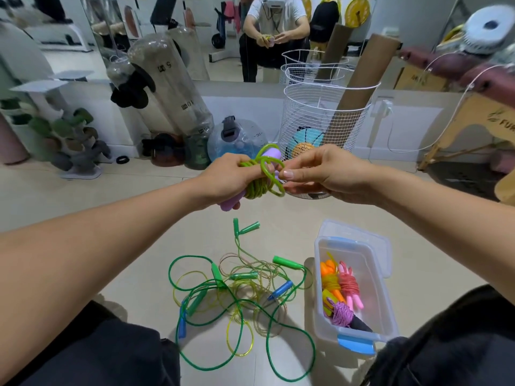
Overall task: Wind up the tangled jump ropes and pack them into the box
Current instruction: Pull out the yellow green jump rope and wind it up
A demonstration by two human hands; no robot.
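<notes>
My left grip (225, 179) is clamped round a half-wound rope (262, 181), lime-green cord coiled over lilac handles, one handle poking out above the fist and the other below it. My right grip (320, 171) is just to the right of it, thumb and forefinger pinching the outermost green loop, the other fingers loosely curled beneath. Both are held up over the floor (139, 218), well above everything else.

Below the left grip lies the tangle (239, 293): a dark green cord sprawling widest, with thin yellow and pinkish cords knotted through it, and green and blue handles scattered among the loops. I cannot tell how many ropes it holds.

Below the right grip, just right of the tangle, stands the clear box (376, 296) with blue clasps, its lid (356, 232) lying behind it. Inside I see three wound bundles: an orange-handled one, a pink one touching it, and a purple one with a dark handle nearest me.

Beyond the grips a white wire basket (323, 121) stands by the wall.
</notes>
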